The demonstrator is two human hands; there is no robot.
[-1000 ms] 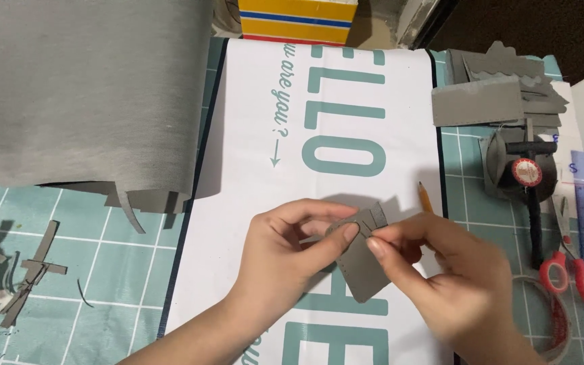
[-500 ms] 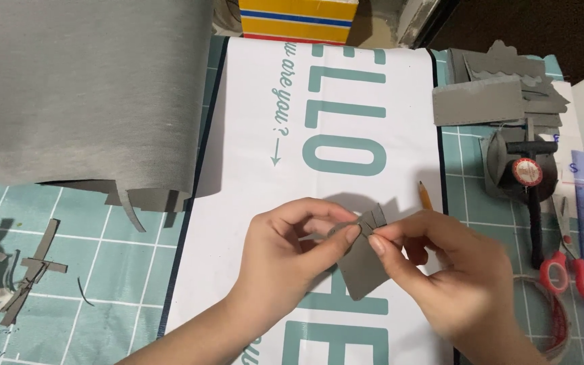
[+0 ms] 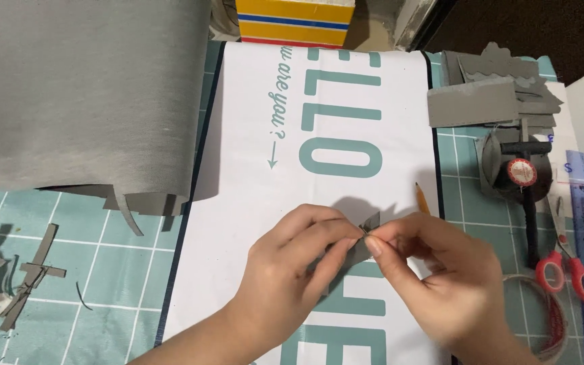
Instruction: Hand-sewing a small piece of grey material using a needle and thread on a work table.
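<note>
Fingertips of the left hand and right hand press together, pinching a small grey fabric piece from both sides. It is dull grey, creased, held above the white banner. The fingers hide most of it; its outline is unclear.

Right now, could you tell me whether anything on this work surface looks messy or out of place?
Only offcuts: grey strips lie scattered at the cutting mat's left edge. Both hands, left hand and right hand, pinch a small grey piece.
</note>
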